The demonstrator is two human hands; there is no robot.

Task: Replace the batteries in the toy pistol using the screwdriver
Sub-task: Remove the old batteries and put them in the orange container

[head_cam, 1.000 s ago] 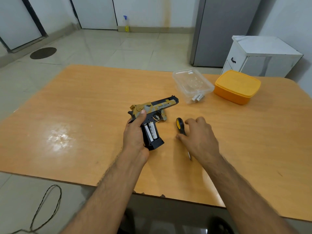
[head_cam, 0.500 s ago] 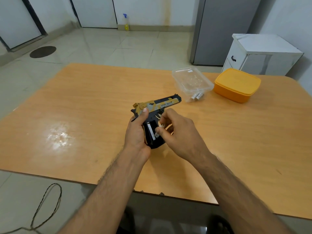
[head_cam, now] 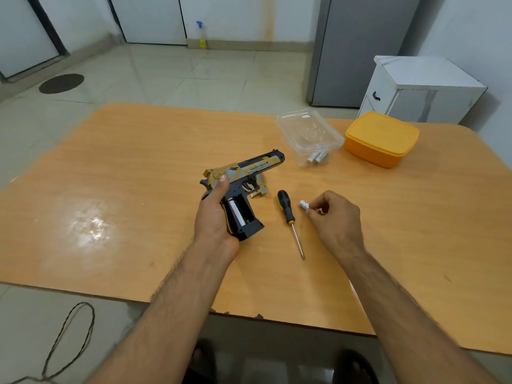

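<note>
Now the left hand [head_cam: 214, 217] grips the pistol [head_cam: 243, 187] with its compartment uncovered, the right hand [head_cam: 336, 217] pinches one battery [head_cam: 304, 205], and the second probably comes out next.

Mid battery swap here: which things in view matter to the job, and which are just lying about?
In the job:
toy pistol, held by left hand
battery, pinched by right hand
screwdriver on the table
clear tub holding batteries

Lying about:
orange box
spray bottle
white cabinet
</note>
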